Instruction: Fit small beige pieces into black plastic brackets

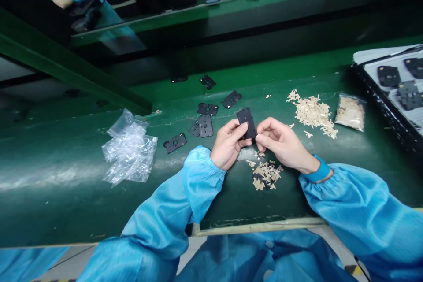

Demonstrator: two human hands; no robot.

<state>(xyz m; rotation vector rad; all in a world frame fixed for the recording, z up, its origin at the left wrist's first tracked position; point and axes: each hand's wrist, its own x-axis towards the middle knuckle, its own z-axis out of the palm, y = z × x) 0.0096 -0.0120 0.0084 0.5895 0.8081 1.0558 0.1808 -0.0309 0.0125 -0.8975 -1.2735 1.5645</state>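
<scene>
My left hand [230,143] grips a thin black plastic phone part [247,120], thumb on its face and the part tilted upright. Close to the part's lower right edge, my right hand [274,139] has its thumb and fingertips pinched together. What sits between those fingertips is too small to make out. Below the hands lies a small heap of beige and black slivers [266,175]. Several similar black parts rest left of my left hand, among them a flat part [175,142] and an overlapping pair [202,127].
A larger pile of beige pieces [313,112] lies to the right, beside a filled clear bag [350,112]. A black-rimmed tray [370,92] holds more black parts at far right. Empty clear bags [130,150] lie left. A green post [82,70] and shelf edge [231,3] stand behind.
</scene>
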